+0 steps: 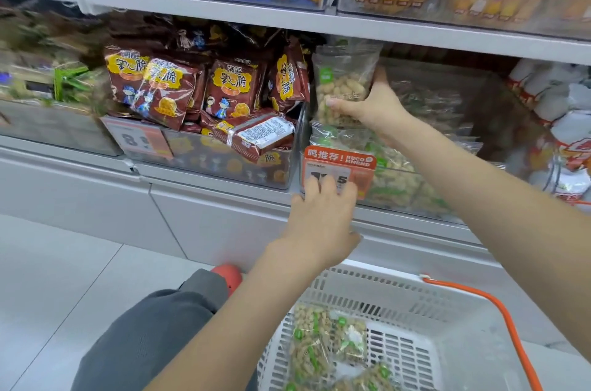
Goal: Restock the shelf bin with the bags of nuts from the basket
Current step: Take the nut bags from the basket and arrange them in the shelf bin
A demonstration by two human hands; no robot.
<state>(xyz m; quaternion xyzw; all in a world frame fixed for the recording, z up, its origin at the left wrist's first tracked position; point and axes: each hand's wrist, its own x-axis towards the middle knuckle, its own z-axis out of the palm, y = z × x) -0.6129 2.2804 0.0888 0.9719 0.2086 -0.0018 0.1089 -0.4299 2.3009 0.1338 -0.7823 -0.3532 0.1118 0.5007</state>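
Glossy clear-plastic nut bag [343,83]

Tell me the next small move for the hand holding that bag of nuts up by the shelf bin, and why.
Probably lower the bag of nuts and let go. The right hand holds it upright above the bags already stacked at the front of the shelf bin, so it seems nearly placed. The left hand touches the bin's price tag, and more bags wait in the basket.
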